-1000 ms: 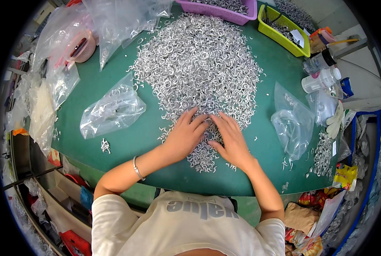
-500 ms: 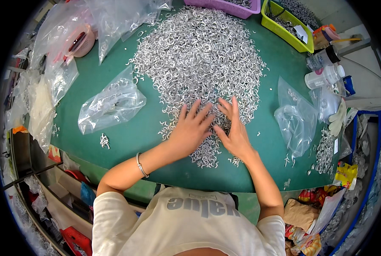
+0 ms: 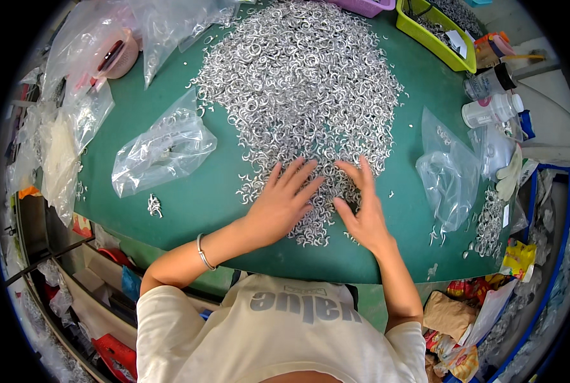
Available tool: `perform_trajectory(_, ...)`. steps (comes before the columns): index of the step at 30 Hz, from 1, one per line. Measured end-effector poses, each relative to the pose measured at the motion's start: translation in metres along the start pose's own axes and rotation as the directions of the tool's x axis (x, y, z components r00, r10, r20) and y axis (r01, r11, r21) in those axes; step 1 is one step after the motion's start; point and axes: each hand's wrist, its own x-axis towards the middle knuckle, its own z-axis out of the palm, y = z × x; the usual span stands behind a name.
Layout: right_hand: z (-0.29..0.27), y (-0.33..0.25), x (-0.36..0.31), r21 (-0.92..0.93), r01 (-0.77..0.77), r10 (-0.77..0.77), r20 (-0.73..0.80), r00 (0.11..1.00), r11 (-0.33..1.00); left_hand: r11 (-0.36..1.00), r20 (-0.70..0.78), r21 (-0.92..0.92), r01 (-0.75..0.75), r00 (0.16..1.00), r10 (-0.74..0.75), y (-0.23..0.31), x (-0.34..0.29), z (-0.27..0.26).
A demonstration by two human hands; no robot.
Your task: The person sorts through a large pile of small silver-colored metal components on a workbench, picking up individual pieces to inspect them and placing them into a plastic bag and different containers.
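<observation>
A broad heap of small silvery curved metal pieces (image 3: pixel 297 83), some ring-shaped, covers the middle of the green table (image 3: pixel 189 223) and narrows toward me. On the near left part of the heap lies my left hand (image 3: pixel 277 207), fingers stretched out and spread over the pieces. My right hand (image 3: pixel 363 214) rests at the heap's near right edge, thumb and fingers apart, palm turned toward the pieces. Neither hand grips anything that shows. Between and below them sits a small patch of the same pieces (image 3: pixel 310 233). A metal bracelet (image 3: pixel 203 252) circles my left wrist.
Clear plastic bags (image 3: pixel 163 153) lie left of the heap, another bag (image 3: pixel 447 172) to its right. A green basket (image 3: pixel 435 35), a purple basket (image 3: pixel 366 6) and white bottle (image 3: pixel 489 112) stand beyond. A pink basket (image 3: pixel 119 57) sits far left; a smaller pile (image 3: pixel 488 223) lies at right.
My right hand has shifted slightly right and nearer to me, away from the left hand. The left hand has moved a little left and nearer. The view has shifted slightly.
</observation>
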Motion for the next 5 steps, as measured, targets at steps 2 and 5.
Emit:
perform_trajectory(2,0.003,0.003,0.001,-0.088,0.041,-0.03,0.127,0.991,0.995,0.993,0.069,0.101,-0.059,0.996,0.053,0.0,-0.003,0.012)
perform_trajectory(5,-0.002,0.003,-0.009,-0.239,0.108,-0.045,0.258,0.965,0.965,0.966,0.166,0.197,-0.17,0.976,0.138,-0.005,-0.02,0.015)
